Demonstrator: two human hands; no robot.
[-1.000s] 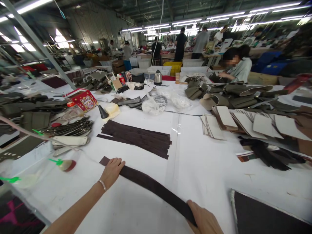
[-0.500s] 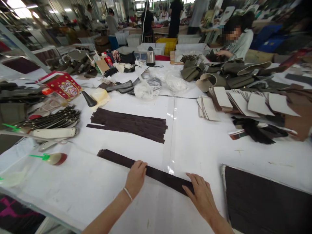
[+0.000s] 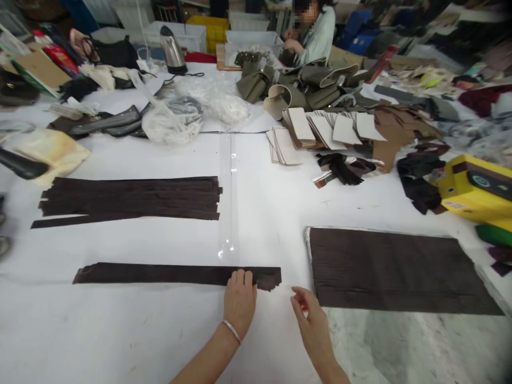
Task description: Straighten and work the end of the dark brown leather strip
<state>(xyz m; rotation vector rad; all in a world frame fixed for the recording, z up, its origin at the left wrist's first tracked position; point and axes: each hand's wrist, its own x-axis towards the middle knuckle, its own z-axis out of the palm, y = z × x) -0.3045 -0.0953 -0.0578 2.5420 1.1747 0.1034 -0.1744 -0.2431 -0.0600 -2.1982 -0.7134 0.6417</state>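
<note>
A long, flat stack of dark brown strips [image 3: 160,273] lies across the white table in front of me. My left hand [image 3: 240,301], wearing a pale bracelet, is closed over the stack near its right end, fingers together on top and thumb hidden. Just right of that ragged end, my right hand [image 3: 310,314] hovers with thumb and forefinger apart, holding nothing I can see. Farther back on the left lies a wider bundle of dark brown strips [image 3: 132,198], with one strip sticking out along its near edge.
At right, a board covered with brown strips [image 3: 400,271] lies on a marbled surface [image 3: 392,346]. Behind it are a yellow box [image 3: 480,189], white card-like pieces [image 3: 302,128] and olive bag parts [image 3: 312,80]. Plastic bags [image 3: 172,120] and a kettle [image 3: 172,50] stand farther back; a co-worker [image 3: 318,34] sits beyond.
The view has turned right. My right hand has come off the strip stack and moved beyond its right end; my left hand has shifted along the stack toward that end.
</note>
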